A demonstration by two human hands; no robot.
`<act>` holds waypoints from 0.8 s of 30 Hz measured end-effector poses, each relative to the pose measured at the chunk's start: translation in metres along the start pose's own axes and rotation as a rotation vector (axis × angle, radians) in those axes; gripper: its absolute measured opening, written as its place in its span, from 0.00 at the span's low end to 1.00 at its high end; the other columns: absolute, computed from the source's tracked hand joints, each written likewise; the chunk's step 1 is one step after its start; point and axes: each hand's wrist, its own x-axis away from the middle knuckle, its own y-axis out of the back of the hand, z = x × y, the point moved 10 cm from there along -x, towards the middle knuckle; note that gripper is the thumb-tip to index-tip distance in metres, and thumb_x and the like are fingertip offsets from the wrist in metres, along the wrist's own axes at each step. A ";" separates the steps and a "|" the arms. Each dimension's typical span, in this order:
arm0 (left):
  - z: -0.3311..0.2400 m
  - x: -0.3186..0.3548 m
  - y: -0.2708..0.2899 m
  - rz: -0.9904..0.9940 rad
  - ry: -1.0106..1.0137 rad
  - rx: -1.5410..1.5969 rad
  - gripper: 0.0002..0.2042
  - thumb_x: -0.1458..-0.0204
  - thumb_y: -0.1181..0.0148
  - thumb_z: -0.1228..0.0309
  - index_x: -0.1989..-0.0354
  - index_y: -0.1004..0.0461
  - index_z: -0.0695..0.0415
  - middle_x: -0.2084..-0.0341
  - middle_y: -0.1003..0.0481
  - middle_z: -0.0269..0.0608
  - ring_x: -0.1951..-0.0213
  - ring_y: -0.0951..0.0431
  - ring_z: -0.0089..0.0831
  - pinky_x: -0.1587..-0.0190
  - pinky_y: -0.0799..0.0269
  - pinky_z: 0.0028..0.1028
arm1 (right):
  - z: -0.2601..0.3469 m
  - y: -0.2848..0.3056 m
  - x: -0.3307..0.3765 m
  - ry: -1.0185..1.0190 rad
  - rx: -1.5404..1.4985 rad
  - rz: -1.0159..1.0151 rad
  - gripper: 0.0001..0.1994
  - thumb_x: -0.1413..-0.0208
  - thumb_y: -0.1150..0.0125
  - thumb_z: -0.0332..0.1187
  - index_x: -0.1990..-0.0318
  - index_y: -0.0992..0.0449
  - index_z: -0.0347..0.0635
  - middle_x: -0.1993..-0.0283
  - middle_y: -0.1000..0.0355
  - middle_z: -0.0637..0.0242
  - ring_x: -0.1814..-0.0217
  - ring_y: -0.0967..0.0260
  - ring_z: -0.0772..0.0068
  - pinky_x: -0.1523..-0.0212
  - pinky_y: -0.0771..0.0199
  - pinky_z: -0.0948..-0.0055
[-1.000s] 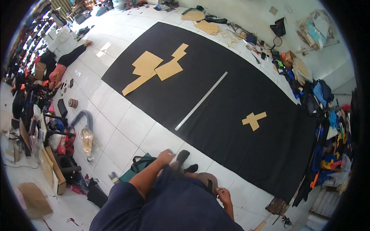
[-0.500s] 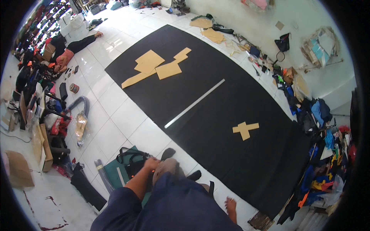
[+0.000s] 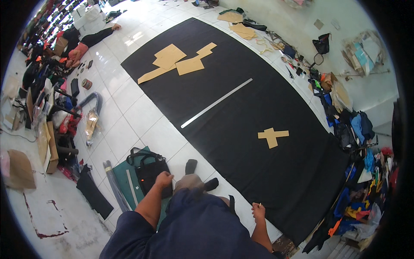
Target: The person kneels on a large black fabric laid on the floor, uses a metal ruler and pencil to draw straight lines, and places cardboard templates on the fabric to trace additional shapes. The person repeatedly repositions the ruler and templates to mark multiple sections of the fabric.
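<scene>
My left hand (image 3: pixel 164 178) is held just left of my knee, beside a black bag (image 3: pixel 152 173) with straps. Its fingers are curled, and whether anything is in them is hidden. My right hand (image 3: pixel 258 210) is at the near edge of a large black cloth (image 3: pixel 224 146) spread over the floor. A small pale stick (image 3: pixel 260 205) pokes up from its closed fingers; its kind is too small to tell. On the cloth lie a long metal ruler (image 3: pixel 217 102), a cross-shaped group of tan card pieces (image 3: pixel 272 137) and larger tan card pieces (image 3: pixel 190 66) farther off.
A green mat (image 3: pixel 128 186) lies under the bag, with a pale strip (image 3: pixel 131 188) on it. Clear-wrapped rolls (image 3: pixel 114 184) lie beside it. Piled fabrics (image 3: pixel 360 190) line the right wall. A person (image 3: pixel 79 51) lies on the tiles at far left, near clutter.
My right hand has come up and forward to the cloth's near edge. My left hand has moved left from my knee toward the bag. The whole view has shifted slightly.
</scene>
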 end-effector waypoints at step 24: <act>-0.087 -0.004 -0.029 0.064 -0.222 -0.003 0.24 0.47 0.34 0.50 0.53 0.18 0.60 0.56 0.18 0.59 0.49 0.18 0.50 0.43 0.26 0.39 | -0.040 0.003 0.002 -0.011 -0.078 -0.026 0.16 0.42 0.30 0.41 0.56 0.21 0.39 0.71 0.23 0.64 0.76 0.31 0.76 0.76 0.31 0.73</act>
